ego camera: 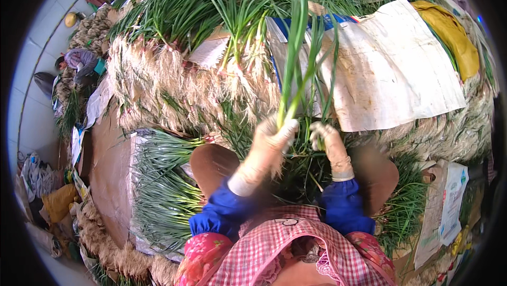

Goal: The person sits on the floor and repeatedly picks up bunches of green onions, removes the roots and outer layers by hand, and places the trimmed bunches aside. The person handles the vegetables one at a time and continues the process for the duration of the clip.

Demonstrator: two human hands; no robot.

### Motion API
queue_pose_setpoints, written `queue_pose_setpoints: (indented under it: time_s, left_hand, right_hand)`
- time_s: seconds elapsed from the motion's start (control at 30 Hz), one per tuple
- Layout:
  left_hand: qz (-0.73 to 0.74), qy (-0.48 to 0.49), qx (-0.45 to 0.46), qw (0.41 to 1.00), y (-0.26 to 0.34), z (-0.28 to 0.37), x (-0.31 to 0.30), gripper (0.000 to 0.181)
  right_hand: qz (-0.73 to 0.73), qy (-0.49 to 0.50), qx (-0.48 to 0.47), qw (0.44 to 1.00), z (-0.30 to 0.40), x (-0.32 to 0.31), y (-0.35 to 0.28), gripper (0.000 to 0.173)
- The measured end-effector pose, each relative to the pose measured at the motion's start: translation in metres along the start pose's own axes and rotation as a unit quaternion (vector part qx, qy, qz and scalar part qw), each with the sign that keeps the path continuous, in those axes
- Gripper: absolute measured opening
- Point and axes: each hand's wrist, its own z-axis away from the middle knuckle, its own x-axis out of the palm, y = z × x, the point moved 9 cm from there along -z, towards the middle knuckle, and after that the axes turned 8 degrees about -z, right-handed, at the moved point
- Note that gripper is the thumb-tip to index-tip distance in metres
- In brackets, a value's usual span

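My left hand, in a pale glove, grips a green garlic or leek-like plant near its base. Its long flat leaves stand up past the hand, and pale roots hang below the fist. To the right is my gloved right hand, its fingers curled beside some thin leaves. Whether those fingers pinch a leaf I cannot tell. Dark loose leaves lie below, between my knees. By my left knee, trimmed-looking bunches of the same greens rest on a plastic sheet.
Ahead stretches a long heap of rooted greens, roots facing me. A white woven sack covers its right part, with a yellow cloth beyond. More greens lie at right. Far left, another person bends beside piled plants.
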Motion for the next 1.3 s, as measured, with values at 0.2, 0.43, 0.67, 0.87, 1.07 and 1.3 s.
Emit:
queue_pose_setpoints:
  time_s: [0.2,0.43,0.67,0.87,1.07,1.3]
  left_hand:
    - [-0.272,0.221,0.123,0.929,0.115,-0.096,-0.113,0.030]
    - [-0.477,0.151,0.088,0.862,0.062,-0.198,-0.153,0.021]
    - [-0.027,0.036,-0.018,0.999,0.046,-0.163,-0.167,0.020]
    - [0.190,-0.067,0.071,0.977,0.016,-0.140,-0.107,0.018]
    - [0.175,-0.033,0.038,0.983,-0.018,-0.129,-0.093,0.032]
    - [0.200,-0.122,0.062,0.970,-0.025,-0.121,-0.066,0.032]
  right_hand:
    - [0.648,-0.086,-0.134,0.745,0.052,0.046,-0.026,0.035]
    - [0.701,0.196,-0.402,0.556,0.068,0.062,-0.184,0.086]
    - [0.420,0.500,-0.309,0.692,0.140,-0.103,-0.261,0.058]
    - [0.192,0.223,-0.180,0.939,0.067,-0.081,-0.182,0.056]
    - [0.440,0.404,-0.479,0.644,0.177,-0.203,-0.337,0.032]
    - [0.518,0.708,-0.447,0.173,0.598,-0.369,-0.316,0.039]
